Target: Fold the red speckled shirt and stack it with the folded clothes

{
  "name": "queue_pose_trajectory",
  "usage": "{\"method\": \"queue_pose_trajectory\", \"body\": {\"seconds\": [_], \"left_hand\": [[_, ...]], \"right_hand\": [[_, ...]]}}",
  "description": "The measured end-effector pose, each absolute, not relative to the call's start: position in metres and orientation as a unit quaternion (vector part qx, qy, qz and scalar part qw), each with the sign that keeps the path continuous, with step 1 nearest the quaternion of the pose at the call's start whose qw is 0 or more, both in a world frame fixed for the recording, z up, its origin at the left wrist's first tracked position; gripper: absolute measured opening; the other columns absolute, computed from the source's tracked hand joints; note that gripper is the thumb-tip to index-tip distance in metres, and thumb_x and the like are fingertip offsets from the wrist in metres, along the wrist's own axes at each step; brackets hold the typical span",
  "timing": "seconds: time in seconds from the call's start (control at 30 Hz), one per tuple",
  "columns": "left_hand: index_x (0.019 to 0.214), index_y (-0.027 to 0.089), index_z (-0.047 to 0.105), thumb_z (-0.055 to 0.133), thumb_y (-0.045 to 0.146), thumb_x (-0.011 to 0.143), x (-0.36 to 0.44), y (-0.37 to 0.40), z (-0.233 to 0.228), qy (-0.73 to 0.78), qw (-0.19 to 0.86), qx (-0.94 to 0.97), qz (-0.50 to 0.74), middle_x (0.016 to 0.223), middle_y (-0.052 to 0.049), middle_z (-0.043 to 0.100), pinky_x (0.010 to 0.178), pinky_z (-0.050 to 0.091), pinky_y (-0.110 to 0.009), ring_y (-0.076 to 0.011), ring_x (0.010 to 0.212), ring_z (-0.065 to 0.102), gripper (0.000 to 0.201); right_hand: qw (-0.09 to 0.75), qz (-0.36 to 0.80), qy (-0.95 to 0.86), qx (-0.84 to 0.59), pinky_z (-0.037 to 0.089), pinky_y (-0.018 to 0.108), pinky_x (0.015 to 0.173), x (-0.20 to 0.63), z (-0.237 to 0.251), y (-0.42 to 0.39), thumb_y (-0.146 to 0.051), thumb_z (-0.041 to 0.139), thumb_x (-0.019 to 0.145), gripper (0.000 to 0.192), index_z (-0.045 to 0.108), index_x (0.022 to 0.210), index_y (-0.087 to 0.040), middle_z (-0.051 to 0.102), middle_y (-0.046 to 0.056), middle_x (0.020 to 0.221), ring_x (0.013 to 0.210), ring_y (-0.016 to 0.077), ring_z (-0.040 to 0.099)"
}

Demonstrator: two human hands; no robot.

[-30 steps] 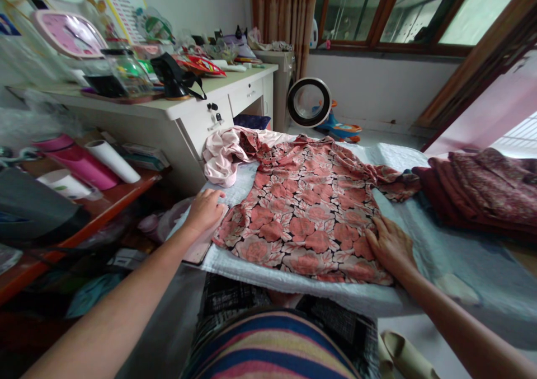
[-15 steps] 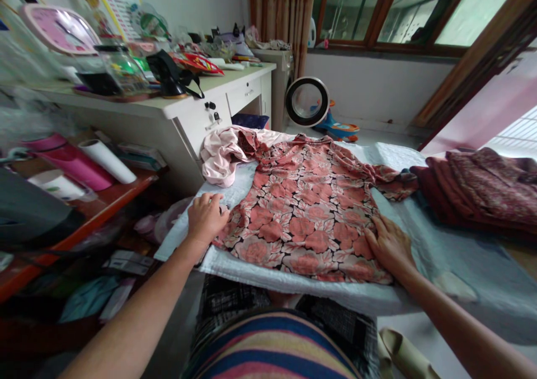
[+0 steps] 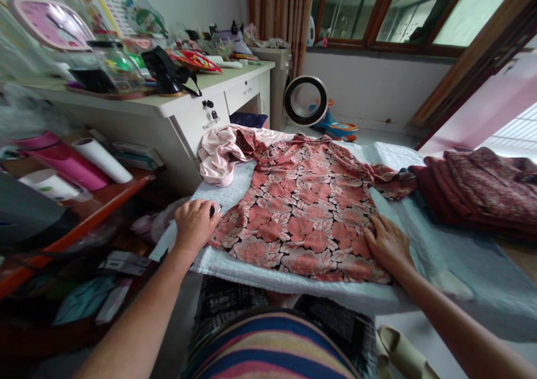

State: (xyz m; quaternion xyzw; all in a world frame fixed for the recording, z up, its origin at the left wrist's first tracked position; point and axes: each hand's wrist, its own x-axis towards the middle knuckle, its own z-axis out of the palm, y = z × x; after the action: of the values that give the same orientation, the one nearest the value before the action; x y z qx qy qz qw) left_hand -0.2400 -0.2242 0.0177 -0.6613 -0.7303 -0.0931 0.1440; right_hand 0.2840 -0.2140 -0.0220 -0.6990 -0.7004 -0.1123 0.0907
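left hand (image 3: 193,222) grips one dark object (image 3: 212,211); right hand (image 3: 389,243) lies flat on one blouse (image 3: 304,211).

A white desk with drawers (image 3: 191,135) supports, at its left end, a pink-framed clock with rounded corners (image 3: 52,23) and a clear jar with a dark lid (image 3: 126,68). A shiny red plastic packet (image 3: 201,61) lies farther right on the desk. An orange-red shelf (image 3: 92,220), left of the desk, carries a pink cylindrical flask (image 3: 69,160) and a white cylindrical roll (image 3: 103,159). Right of the desk are a round black-ringed door (image 3: 305,100), a blue-and-orange plastic toy (image 3: 333,126) and a brown-framed window (image 3: 394,15).
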Motion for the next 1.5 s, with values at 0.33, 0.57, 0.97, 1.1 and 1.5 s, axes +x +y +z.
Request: {"method": "queue_pose_trajectory", "body": {"seconds": [0.33, 0.57, 0.97, 1.1, 1.5], "left_hand": [[0.099, 0.023, 0.065, 0.057, 0.045, 0.087, -0.261, -0.217, 0.017, -0.709, 0.119, -0.687, -0.103, 0.106, -0.011, 0.066, 0.091, 0.038, -0.044, -0.0334, 0.106, 0.053, 0.026], [0.101, 0.022, 0.065, 0.048, 0.034, 0.093, -0.246, -0.226, 0.024, -0.655, 0.099, -0.727, -0.181, 0.109, -0.010, 0.065, 0.099, 0.038, -0.042, -0.0284, 0.108, 0.055, 0.022], [0.082, 0.022, 0.059, 0.059, 0.038, 0.087, -0.177, -0.237, 0.027, -0.707, -0.062, -0.694, -0.117, 0.091, -0.006, 0.065, 0.074, 0.045, -0.031, -0.0219, 0.084, 0.063, 0.017], [0.072, 0.022, 0.054, 0.057, 0.032, 0.086, -0.183, -0.232, 0.030, -0.689, -0.112, -0.699, -0.154, 0.082, -0.003, 0.064, 0.074, 0.044, -0.030, -0.0201, 0.081, 0.063, 0.018], [0.087, 0.022, 0.060, 0.043, 0.014, 0.085, -0.205, -0.236, 0.029, -0.670, -0.062, -0.725, -0.148, 0.095, -0.005, 0.063, 0.077, 0.043, -0.028, -0.0204, 0.089, 0.060, 0.019]], "right_hand": [[0.091, -0.109, -0.703, -0.697, 0.041, 0.047, 0.103, 0.284, -0.021, -0.214, -0.045, 0.036, 0.097, 0.050, 0.053, 0.135, -0.017, 0.053, 0.015, 0.140, 0.126, 0.0298, 0.049], [0.088, -0.111, -0.705, -0.694, 0.041, 0.046, 0.104, 0.286, -0.023, -0.213, -0.045, 0.036, 0.097, 0.051, 0.053, 0.135, -0.016, 0.053, 0.015, 0.141, 0.126, 0.0293, 0.049], [0.094, -0.120, -0.704, -0.694, 0.041, 0.044, 0.104, 0.284, -0.022, -0.216, -0.047, 0.033, 0.098, 0.051, 0.054, 0.133, -0.015, 0.054, 0.015, 0.139, 0.126, 0.0292, 0.051], [0.106, -0.127, -0.707, -0.687, 0.042, 0.044, 0.104, 0.285, -0.024, -0.215, -0.046, 0.036, 0.097, 0.049, 0.056, 0.131, -0.016, 0.055, 0.015, 0.138, 0.125, 0.0289, 0.052], [0.126, -0.118, -0.714, -0.679, 0.042, 0.048, 0.104, 0.287, -0.024, -0.215, -0.044, 0.040, 0.095, 0.051, 0.056, 0.132, -0.013, 0.056, 0.018, 0.137, 0.125, 0.0323, 0.052]]}}
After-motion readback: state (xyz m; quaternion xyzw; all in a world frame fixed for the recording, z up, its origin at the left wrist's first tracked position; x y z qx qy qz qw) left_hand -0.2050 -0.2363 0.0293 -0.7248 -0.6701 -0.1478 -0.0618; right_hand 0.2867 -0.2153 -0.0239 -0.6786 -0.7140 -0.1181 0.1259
